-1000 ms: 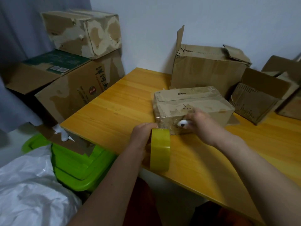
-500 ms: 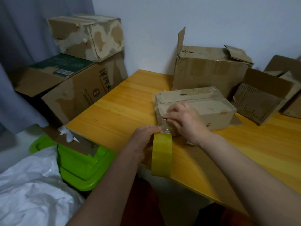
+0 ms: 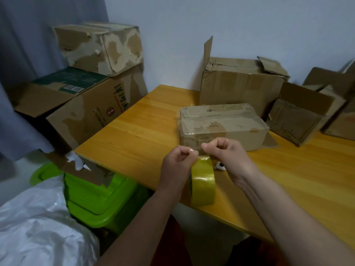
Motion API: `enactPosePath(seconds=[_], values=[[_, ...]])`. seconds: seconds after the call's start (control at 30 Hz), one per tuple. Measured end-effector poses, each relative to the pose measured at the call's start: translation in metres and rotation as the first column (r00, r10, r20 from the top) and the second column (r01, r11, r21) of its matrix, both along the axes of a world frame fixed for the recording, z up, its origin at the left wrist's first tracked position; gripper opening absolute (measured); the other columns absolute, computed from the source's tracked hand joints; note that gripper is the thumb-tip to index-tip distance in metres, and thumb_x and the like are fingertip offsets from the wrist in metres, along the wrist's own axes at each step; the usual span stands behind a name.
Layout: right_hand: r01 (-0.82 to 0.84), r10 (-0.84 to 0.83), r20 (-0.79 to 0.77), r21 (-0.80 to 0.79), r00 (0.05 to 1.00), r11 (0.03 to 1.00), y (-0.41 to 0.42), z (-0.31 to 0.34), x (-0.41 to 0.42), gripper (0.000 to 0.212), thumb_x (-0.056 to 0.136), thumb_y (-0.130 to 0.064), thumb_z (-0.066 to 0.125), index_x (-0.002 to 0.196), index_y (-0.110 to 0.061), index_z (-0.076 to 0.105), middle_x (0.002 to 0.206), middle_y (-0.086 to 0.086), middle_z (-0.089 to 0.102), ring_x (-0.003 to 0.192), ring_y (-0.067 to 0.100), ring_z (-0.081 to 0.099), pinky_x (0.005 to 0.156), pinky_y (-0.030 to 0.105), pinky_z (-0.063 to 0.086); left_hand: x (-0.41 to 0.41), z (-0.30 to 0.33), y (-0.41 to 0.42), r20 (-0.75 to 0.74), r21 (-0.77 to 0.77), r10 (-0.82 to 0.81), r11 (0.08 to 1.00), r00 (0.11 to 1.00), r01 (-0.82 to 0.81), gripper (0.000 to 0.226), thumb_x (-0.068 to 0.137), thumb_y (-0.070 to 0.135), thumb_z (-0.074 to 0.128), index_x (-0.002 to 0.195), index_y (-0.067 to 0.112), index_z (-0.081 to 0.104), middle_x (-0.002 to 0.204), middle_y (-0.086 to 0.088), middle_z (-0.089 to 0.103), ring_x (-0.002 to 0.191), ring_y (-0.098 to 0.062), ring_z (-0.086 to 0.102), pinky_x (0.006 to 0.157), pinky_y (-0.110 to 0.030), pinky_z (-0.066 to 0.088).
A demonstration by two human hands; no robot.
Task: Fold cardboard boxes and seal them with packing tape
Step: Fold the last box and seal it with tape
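Head: tape roll (image 3: 203, 182) upright, edge toward viewer.

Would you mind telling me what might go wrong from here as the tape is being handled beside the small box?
1. The tape roll is held upright at the table edge, partly past it; if the left hand slips, it may drop to the floor.
2. The right hand pinches at the roll's top; the thin clear tape end could stick back or wrinkle.
3. A small white object lies just under the right hand and could be knocked.
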State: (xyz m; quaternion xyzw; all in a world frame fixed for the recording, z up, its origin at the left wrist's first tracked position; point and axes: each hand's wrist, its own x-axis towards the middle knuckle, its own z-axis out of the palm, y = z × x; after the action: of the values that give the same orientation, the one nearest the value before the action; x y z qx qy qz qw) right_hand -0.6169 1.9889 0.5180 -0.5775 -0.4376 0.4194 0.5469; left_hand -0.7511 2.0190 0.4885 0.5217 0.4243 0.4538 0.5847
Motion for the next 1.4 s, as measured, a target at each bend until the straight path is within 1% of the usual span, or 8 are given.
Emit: enactPosePath(seconds=[0.17, 0.33, 0.6, 0.97, 1.03, 1.13, 1.27, 1.4], values=[[0.035, -0.037, -0.112, -0.024, 0.993, 0.999, -0.008, -0.001, 0.007, 0.024, 0.088, -0.013, 0.064, 0.067, -0.011, 0.054, 0.055, -0.002, 0.053, 0.048, 0.007, 0.05, 0.048, 0.019, 0.043, 0.012, 0.005, -0.012, -0.064, 0.04, -0.026, 0.999, 0.998, 0.028, 0.009, 0.084, 0.016, 0.072, 0.088, 0.014, 0.064, 0.081, 0.001, 0.072, 0.076, -0.006, 0.068, 0.061, -0.015, 0.05], [0.096, -0.101, -0.219, -0.033, 0.97, 0.995, -0.01, -0.007, 0.011, 0.025, 0.09, -0.014, 0.063, 0.067, -0.013, 0.053, 0.063, 0.005, 0.054, 0.056, 0.014, 0.051, 0.058, 0.029, 0.045, 0.012, 0.014, -0.009, 0.035, -0.012, 0.032, 0.999, 0.999, -0.032, 0.06, 0.076, 0.006, 0.08, 0.116, 0.026, 0.04, 0.094, -0.002, 0.07, 0.077, 0.002, 0.068, 0.059, -0.009, 0.049], [0.105, -0.101, -0.142, 0.024, 0.985, 0.994, -0.011, -0.01, 0.011, 0.024, 0.09, -0.016, 0.063, 0.068, -0.014, 0.054, 0.074, 0.012, 0.05, 0.075, 0.022, 0.048, 0.079, 0.04, 0.04, 0.016, 0.007, -0.017, -0.189, 0.361, 0.061, 0.932, 0.98, 0.012, 0.03, 0.077, 0.011, 0.079, 0.093, 0.029, 0.061, 0.087, 0.007, 0.069, 0.087, -0.002, 0.065, 0.082, -0.023, 0.053], [0.068, -0.104, 0.28, 0.134, 0.954, 0.989, -0.028, -0.004, 0.026, 0.007, 0.089, -0.025, 0.064, 0.082, -0.025, 0.064, 0.088, 0.007, 0.06, 0.085, 0.025, 0.056, 0.078, 0.04, 0.046, 0.027, 0.008, -0.01, -0.338, 0.489, 0.232, 0.872, 0.912, -0.041, 0.014, 0.076, 0.021, 0.079, 0.073, 0.03, 0.068, 0.104, 0.018, 0.044, 0.107, -0.008, 0.05, 0.089, -0.027, 0.045], [0.095, -0.114, 0.319, 0.073, 0.941, 0.993, -0.035, 0.0, 0.029, 0.032, 0.087, -0.025, 0.067, 0.116, -0.036, 0.059, 0.098, 0.012, 0.058, 0.087, 0.024, 0.058, 0.074, 0.037, 0.051, 0.03, 0.008, -0.011, -0.318, 0.447, 0.203, 0.893, 0.926, -0.042, 0.013, 0.079, 0.016, 0.077, 0.074, 0.024, 0.068, 0.104, 0.012, 0.05, 0.102, 0.002, 0.05, 0.086, -0.012, 0.04], [0.041, -0.007, 0.211, -0.156, 0.977, 0.987, -0.047, 0.005, 0.037, 0.093, 0.08, -0.022, 0.075, 0.15, -0.035, 0.015, 0.093, 0.019, 0.064, 0.08, 0.024, 0.062, 0.08, 0.044, 0.055, 0.038, 0.008, -0.015, -0.29, 0.446, 0.219, 0.892, 0.931, -0.071, 0.013, 0.079, 0.014, 0.076, 0.073, 0.022, 0.068, 0.099, 0.002, 0.058, 0.092, 0.005, 0.052, 0.077, -0.002, 0.038], [-0.073, 0.106, 0.114, -0.262, 0.988, 0.962, -0.062, 0.007, 0.047, 0.096, 0.079, -0.004, 0.073, 0.152, -0.019, 0.012, 0.067, 0.005, 0.065, 0.073, 0.022, 0.064, 0.084, 0.039, 0.054, 0.057, 0.008, -0.02, -0.29, 0.406, 0.165, 0.913, 0.943, -0.035, 0.018, 0.08, 0.015, 0.076, 0.071, 0.027, 0.067, 0.098, 0.002, 0.059, 0.094, -0.004, 0.055, 0.084, -0.018, 0.044], [-0.03, 0.19, 0.458, -0.335, 0.868, 0.942, -0.077, 0.027, 0.074, 0.092, 0.083, -0.009, 0.071, 0.149, -0.036, 0.013, 0.084, 0.005, 0.062, 0.078, 0.017, 0.058, 0.079, 0.04, 0.051, 0.065, 0.018, -0.001, -0.438, 0.533, 0.229, 0.845, 0.869, 0.046, 0.021, 0.096, 0.028, 0.057, 0.099, 0.016, 0.074, 0.114, 0.001, 0.056, 0.103, -0.01, 0.051, 0.084, -0.022, 0.045]])
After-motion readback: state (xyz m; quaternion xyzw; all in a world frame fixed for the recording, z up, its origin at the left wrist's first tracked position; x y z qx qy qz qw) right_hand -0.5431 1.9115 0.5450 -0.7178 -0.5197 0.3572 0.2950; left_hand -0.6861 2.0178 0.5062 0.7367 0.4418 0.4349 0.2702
